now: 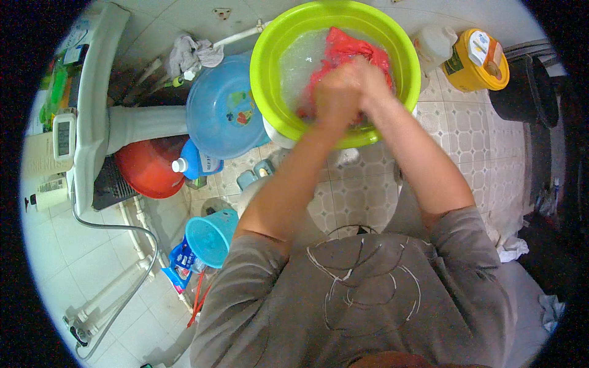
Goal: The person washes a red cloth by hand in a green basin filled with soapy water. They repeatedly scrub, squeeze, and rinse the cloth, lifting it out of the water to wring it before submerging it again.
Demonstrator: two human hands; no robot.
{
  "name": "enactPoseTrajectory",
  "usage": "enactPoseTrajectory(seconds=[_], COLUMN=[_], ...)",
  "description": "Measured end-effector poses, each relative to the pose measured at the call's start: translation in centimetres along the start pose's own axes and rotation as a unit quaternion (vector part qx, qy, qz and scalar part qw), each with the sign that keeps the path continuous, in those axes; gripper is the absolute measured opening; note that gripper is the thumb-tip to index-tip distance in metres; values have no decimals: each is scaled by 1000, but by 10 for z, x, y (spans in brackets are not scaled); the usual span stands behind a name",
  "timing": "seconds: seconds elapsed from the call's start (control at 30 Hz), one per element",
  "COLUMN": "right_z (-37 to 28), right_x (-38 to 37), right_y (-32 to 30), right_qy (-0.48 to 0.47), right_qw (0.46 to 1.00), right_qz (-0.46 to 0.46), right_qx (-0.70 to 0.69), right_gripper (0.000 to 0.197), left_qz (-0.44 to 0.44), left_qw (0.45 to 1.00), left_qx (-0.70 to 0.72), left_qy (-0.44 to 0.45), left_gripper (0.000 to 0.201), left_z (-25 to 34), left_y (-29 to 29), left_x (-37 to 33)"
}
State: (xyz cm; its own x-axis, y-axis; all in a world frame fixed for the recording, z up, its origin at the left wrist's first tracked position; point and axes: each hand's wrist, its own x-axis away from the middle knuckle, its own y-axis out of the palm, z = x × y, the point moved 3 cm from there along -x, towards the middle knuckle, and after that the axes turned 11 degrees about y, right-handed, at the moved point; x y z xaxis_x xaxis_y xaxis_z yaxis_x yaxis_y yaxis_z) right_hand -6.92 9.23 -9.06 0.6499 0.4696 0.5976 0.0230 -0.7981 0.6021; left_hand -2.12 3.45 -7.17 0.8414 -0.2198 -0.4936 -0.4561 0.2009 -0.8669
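Observation:
A lime-green basin in front of me holds cloudy, sudsy water and a wet, bunched red cloth. My left hand and my right hand are pressed close together over the middle of the basin, closed on the red cloth. Motion smears both hands, and their fingers are partly hidden. Cloth shows beyond my hands and to both sides of them, partly in the water.
Left of the basin stands a translucent blue basin, with a blue bottle and a red basin below it. Further left is a white pedestal sink. A yellow bucket and a black bin stand at right.

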Motion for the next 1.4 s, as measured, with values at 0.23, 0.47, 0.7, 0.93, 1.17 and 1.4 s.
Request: enactPoseTrajectory(seconds=[0.23,0.47,0.7,0.93,1.17,1.4], right_z=[3,15,-64,-44,-39,-39], right_x=[-11,35,11,-5,-20,-27], right_y=[-11,29,-3,-17,-32,-37], right_qy=[-27,-26,-244,-254,-178,69], right_qw=[994,991,890,610,720,996], right_qz=[-103,-84,130,164,180,-24], right_qx=[21,104,364,732,647,-52], right_gripper=[21,20,30,41,43,26], left_qz=[102,85,229,-146,-330,-16], left_qw=[992,937,884,982,931,937], left_qx=[10,241,127,42,36,255], left_qy=[-68,-238,-386,-108,-152,-238], left_gripper=[11,16,23,32,36,23], left_z=[14,-64,-75,-71,-58,-64], left_y=[-40,-8,-52,10,23,1], left_x=[-13,7,4,28,40,10])
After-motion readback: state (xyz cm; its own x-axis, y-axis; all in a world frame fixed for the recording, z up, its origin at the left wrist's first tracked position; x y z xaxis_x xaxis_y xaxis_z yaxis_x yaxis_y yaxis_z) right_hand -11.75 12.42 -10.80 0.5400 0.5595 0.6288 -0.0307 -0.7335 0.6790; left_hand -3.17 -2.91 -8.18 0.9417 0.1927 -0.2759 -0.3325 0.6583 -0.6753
